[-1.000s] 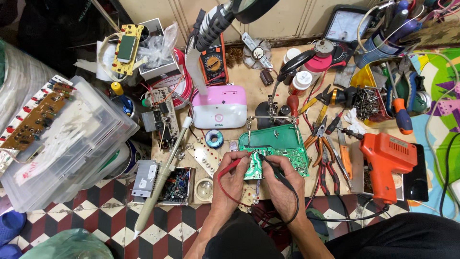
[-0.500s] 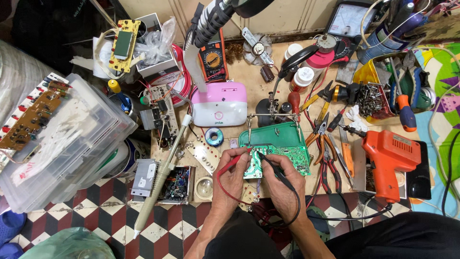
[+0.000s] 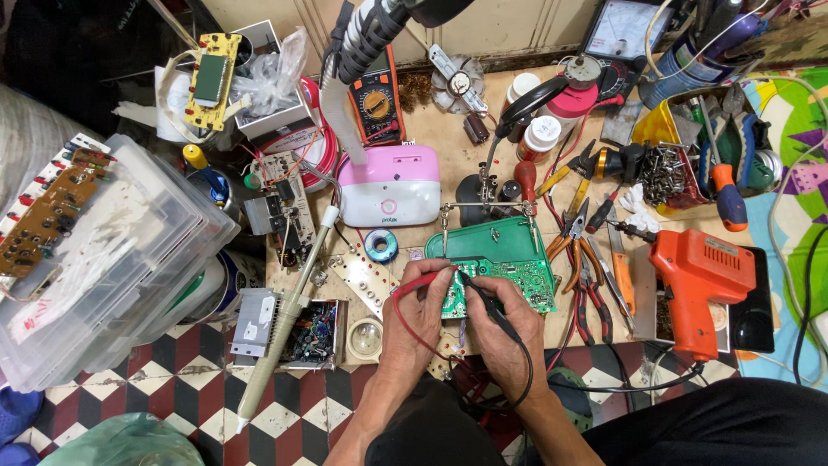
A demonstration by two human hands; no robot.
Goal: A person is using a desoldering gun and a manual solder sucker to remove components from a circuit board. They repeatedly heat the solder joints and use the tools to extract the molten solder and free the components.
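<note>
While left hand [image 3: 424, 318] pinches red probe [image 3: 429, 278] and right hand [image 3: 504, 324] pinches black probe [image 3: 479, 292], both tips meet green board [image 3: 509, 259] just beyond fingers; pliers [image 3: 583, 259] right of grip

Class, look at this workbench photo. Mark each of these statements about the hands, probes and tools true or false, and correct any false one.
1. The left hand holds a red probe. True.
2. The right hand holds a screwdriver. False: it holds a black probe.
3. Both probes touch the green circuit board. True.
4. The orange drill lies left of the board. False: it lies to the right.
5. A pink box sits behind the board. True.
</note>
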